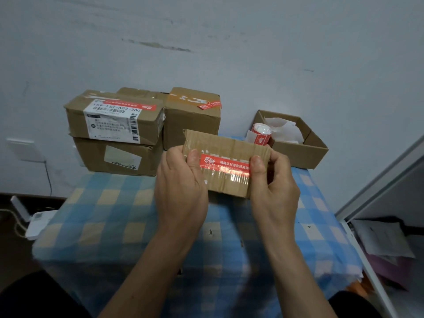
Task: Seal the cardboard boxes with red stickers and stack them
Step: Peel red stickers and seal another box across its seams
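- Cardboard of this small box point(229, 143) is seeming light and fairly stiff, judging by its size, though its creased walls are probably denting under a hard squeeze.
- I am holding it over the checked worktop point(103, 214), in front of the sealed boxes point(114, 134) stacked at the back left.
- My left hand point(181, 180) and right hand point(275, 187) are clamping its two short ends, fingers point(193, 158) pressing both ends of the red sticker point(223, 163).
- Those ends are offering the surest hold; the glossy tape below the sticker is likely being slippery.
- It is looking brown and wrinkled, with white print running across the sticker.
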